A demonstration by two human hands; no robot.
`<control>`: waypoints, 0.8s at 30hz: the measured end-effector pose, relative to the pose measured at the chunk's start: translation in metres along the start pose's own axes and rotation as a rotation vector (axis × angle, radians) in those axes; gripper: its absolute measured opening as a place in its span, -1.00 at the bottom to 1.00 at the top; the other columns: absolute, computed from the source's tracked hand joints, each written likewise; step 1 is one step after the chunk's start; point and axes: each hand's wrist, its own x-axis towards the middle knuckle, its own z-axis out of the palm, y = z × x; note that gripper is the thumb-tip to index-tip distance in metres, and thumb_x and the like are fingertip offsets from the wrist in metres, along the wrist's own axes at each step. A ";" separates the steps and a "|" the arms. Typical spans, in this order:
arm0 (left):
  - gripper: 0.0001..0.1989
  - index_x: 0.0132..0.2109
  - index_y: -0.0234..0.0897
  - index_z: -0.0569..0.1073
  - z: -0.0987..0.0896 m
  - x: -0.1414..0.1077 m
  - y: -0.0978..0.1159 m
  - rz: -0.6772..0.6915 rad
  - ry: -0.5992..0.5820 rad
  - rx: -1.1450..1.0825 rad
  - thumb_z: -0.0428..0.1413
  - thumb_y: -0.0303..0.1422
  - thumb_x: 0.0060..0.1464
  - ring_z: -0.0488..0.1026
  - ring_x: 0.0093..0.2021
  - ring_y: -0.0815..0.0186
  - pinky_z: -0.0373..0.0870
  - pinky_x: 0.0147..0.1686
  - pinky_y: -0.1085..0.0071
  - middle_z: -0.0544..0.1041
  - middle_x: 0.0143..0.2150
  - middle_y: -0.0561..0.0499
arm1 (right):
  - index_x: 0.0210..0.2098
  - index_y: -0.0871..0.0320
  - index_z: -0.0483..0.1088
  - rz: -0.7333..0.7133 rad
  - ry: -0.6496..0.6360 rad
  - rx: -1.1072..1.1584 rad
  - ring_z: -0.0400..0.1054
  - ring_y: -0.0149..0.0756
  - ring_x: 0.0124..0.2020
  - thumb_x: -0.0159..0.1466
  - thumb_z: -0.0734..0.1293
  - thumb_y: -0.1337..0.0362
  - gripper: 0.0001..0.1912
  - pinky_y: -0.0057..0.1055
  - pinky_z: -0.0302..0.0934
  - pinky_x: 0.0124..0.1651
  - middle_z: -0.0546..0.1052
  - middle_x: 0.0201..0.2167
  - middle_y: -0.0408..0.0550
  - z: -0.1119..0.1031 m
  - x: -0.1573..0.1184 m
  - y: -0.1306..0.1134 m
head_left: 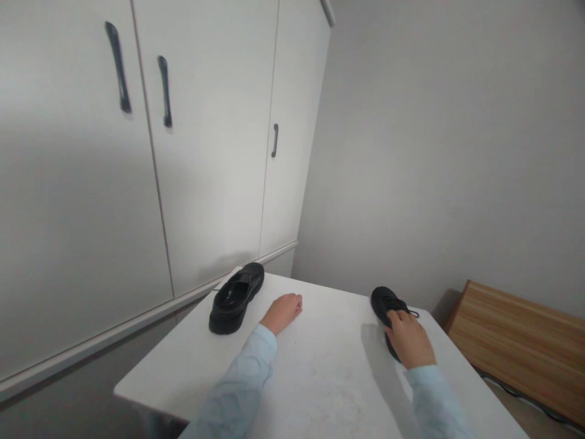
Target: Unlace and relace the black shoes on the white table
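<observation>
On the left of the white table [320,353] lies a black slip-on shoe [236,299], its opening facing up. My left hand [282,312] rests on the tabletop to the right of that shoe, fingers curled in, with nothing seen in it. At the table's right side, my right hand [408,336] grips a black lace-up shoe [386,302] from above. The toe and laces of this shoe show beyond my fingers, while its middle and heel are partly hidden under the hand.
White cabinet doors [214,140] with dark handles stand along the left, close to the table's edge. A grey wall [434,152] rises behind the table. A wooden board or low piece of furniture [521,341] is at the right, with a dark cable below it.
</observation>
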 end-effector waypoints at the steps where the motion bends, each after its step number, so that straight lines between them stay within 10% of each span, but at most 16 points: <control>1: -0.88 -0.24 -0.27 0.41 -0.006 -0.002 0.000 -0.018 0.016 0.016 -0.01 -0.42 0.11 0.41 -0.17 0.23 0.28 -0.20 0.39 0.48 -0.22 -0.06 | -0.24 0.21 0.40 -0.031 0.025 0.053 0.35 -0.05 -0.17 0.18 0.24 0.38 -0.83 -0.26 0.21 -0.18 0.48 -0.27 0.14 -0.003 -0.001 -0.013; 10: -0.79 -0.12 -0.23 0.38 -0.072 -0.054 -0.008 -0.203 0.262 0.304 0.09 -0.40 0.05 0.29 -0.04 0.12 0.18 -0.09 0.26 0.41 -0.10 -0.08 | -0.23 0.18 0.37 -0.272 -0.034 0.701 0.40 -0.23 -0.25 0.23 0.15 0.36 -0.81 -0.34 0.25 -0.16 0.51 -0.32 0.01 0.013 -0.014 -0.107; 16: -0.54 0.05 -0.29 0.30 -0.069 -0.086 -0.041 -0.416 0.236 0.476 0.15 -0.46 -0.04 0.32 -0.03 0.04 0.10 0.00 0.08 0.43 -0.05 -0.16 | -0.22 0.18 0.38 -0.258 -0.115 0.829 0.39 -0.28 -0.40 0.22 0.14 0.33 -0.78 -0.37 0.24 -0.24 0.51 -0.45 -0.05 0.025 -0.015 -0.110; 24: -0.69 -0.06 -0.26 0.39 -0.063 -0.086 -0.066 -0.394 0.079 0.320 0.00 -0.56 0.03 0.42 -0.06 0.11 0.22 -0.13 0.24 0.53 -0.14 -0.11 | -0.21 0.17 0.37 -0.243 -0.089 0.842 0.37 -0.30 -0.46 0.22 0.13 0.30 -0.77 -0.40 0.23 -0.32 0.50 -0.51 -0.08 0.035 -0.015 -0.106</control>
